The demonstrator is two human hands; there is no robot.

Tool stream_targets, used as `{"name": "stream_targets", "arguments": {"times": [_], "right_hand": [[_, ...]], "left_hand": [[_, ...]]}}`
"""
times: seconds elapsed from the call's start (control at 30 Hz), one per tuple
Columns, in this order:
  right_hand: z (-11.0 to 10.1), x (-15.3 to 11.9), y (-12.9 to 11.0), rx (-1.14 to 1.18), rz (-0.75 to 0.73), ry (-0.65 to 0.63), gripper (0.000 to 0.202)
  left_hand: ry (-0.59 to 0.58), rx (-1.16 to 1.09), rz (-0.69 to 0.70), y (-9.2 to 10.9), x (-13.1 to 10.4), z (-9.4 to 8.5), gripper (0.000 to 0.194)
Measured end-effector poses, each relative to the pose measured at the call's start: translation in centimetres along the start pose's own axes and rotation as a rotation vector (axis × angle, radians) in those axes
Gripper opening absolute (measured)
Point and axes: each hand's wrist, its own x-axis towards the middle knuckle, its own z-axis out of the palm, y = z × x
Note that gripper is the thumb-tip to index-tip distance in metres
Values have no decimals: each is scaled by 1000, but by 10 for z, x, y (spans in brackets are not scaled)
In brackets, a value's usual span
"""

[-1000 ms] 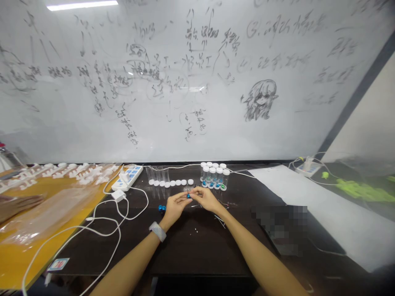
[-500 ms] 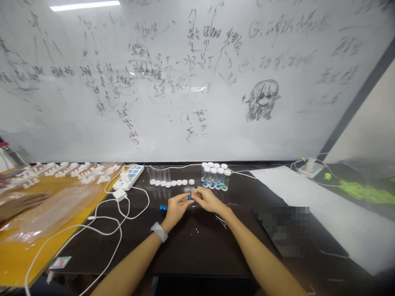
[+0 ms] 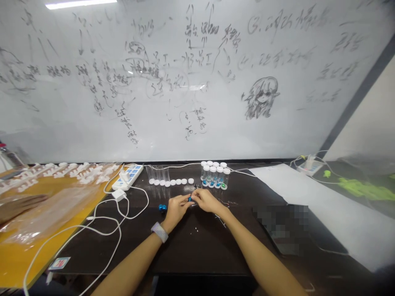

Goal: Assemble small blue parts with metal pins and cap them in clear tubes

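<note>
Between the fingertips of my left hand [image 3: 176,211] and my right hand [image 3: 207,200] is a small blue piece [image 3: 189,199]. Both hands are closed around it, fingertips nearly touching. Just left of my left hand lie shiny blue parts [image 3: 162,207] on the dark table [image 3: 197,250]. Small black bits [image 3: 197,186] rest behind my fingers. Further back on the right stand white-capped clear tubes [image 3: 217,174] with blue and green pieces inside. To the left are clear tubes [image 3: 159,174] on white caps, beside a row of loose white caps [image 3: 179,181].
A power strip [image 3: 128,177] and looping white cables [image 3: 119,224] lie at the left. Another person's hand [image 3: 23,205] rests over plastic bags [image 3: 58,205] on a yellow surface. A dark flat device [image 3: 277,230] and a white sheet [image 3: 308,205] are at the right.
The view has shifted slightly. My right hand has drawn down a little, showing more of the black bits behind it. The other person's second hand at the far left is out of sight.
</note>
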Motion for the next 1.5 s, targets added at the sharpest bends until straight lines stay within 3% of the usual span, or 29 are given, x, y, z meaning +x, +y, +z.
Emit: {"name": "stream_targets", "arguments": {"times": [0.2, 0.5, 0.77, 1.0, 1.4, 1.5], "right_hand": [[7, 1, -2, 237, 246, -24, 22], [13, 0, -4, 212, 96, 88, 25], [16, 3, 6, 472, 266, 20, 35], [6, 0, -6, -5, -53, 129, 20], [11, -5, -12, -332, -159, 55, 25], [12, -4, -13, -323, -150, 52, 23]], "left_hand": [[33, -54, -48, -5, 1, 1, 34], [59, -102, -118, -8, 3, 1, 33], [66, -99, -87, -4, 2, 2, 31], [54, -105, -79, -8, 2, 3, 31], [45, -141, -163, -13, 4, 1, 36], [52, -138, -178, -14, 4, 0, 36]]}}
